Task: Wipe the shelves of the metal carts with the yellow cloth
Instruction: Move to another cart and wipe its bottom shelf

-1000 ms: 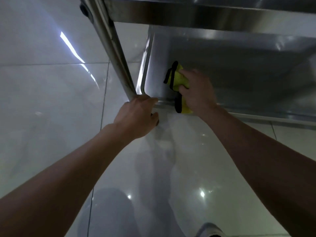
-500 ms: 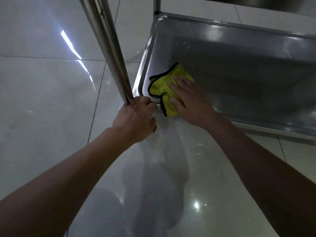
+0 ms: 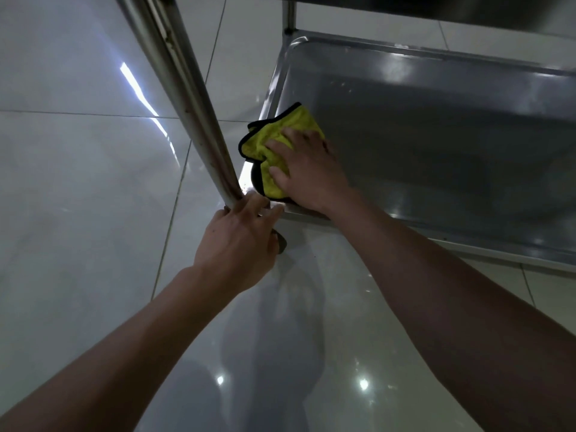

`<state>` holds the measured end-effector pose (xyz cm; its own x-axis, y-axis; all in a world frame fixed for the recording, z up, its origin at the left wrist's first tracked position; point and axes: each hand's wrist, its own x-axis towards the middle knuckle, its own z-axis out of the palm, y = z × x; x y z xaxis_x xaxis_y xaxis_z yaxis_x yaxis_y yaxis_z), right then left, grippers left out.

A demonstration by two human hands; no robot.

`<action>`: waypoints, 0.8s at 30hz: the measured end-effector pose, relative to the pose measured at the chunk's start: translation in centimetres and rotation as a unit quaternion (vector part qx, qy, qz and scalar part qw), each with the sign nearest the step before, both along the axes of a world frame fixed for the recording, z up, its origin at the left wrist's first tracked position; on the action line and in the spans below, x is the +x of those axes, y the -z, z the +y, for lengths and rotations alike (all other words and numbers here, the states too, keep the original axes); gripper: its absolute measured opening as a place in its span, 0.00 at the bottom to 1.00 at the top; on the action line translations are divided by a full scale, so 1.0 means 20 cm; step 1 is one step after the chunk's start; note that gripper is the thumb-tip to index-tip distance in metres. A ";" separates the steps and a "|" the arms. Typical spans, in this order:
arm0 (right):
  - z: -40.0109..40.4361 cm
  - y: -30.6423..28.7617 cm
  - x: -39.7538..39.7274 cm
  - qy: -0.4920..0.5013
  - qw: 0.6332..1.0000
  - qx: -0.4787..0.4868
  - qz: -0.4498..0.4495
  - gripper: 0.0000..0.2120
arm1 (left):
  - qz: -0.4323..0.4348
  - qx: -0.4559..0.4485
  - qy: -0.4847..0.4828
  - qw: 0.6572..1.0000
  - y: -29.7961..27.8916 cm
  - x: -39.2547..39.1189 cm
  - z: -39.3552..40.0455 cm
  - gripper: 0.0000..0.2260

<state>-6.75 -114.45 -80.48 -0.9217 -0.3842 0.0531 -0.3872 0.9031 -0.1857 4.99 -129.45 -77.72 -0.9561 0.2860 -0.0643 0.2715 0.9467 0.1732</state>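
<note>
Shelf (image 3: 420, 126) showing brushed, dull-sheen metal; post (image 3: 184, 98) polished metal; cloth (image 3: 274, 141) looking fuzzy; floor tiles (image 3: 78, 213) reflecting glossy.

The shelf (image 3: 436, 145) lies bare from its middle to its far and right edges, with only the cloth (image 3: 274, 141) and the right hand (image 3: 308, 173) pressed flat on it filling the near left corner. A raised rim bounds the shelf on the left, far and near edges, and the upper shelf (image 3: 467, 7) roofs over the far edge. At the near left corner the post (image 3: 177, 88) slants up, the left hand (image 3: 240, 241) gripping its foot, while the floor (image 3: 78, 198) to its left is open.
</note>
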 end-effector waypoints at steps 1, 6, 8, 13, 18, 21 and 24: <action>0.01 0.01 0.00 -0.004 1.000 -0.003 0.000 0.24 | -0.002 -0.011 0.002 1.000 0.01 0.01 0.00 0.21; 0.12 0.04 0.06 0.011 1.000 -0.025 -0.005 0.24 | 0.007 -0.011 -0.010 1.000 0.00 -0.01 0.04 0.19; 0.22 0.05 0.10 0.037 0.999 -0.029 0.005 0.24 | 0.016 -0.018 -0.010 1.000 -0.02 -0.03 0.07 0.18; 0.49 0.02 0.23 0.090 0.995 -0.027 0.016 0.25 | 0.010 -0.016 0.030 0.999 -0.08 -0.08 0.26 0.17; 0.81 0.01 0.35 0.132 0.991 -0.031 -0.011 0.25 | -0.010 -0.009 0.088 0.996 -0.09 -0.10 0.61 0.13; 1.05 0.03 0.45 0.180 0.983 -0.036 -0.010 0.25 | -0.018 -0.013 0.105 0.994 -0.07 -0.08 0.77 0.13; 1.35 0.04 0.55 0.246 0.969 -0.011 -0.008 0.25 | -0.020 -0.004 0.119 0.993 -0.06 -0.05 0.88 0.15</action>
<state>4.17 -87.51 -81.19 -0.9939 0.1023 0.0414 0.0914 0.9734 -0.2101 3.90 -111.76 -76.55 -0.8585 0.5022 -0.1034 0.4803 0.8583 0.1805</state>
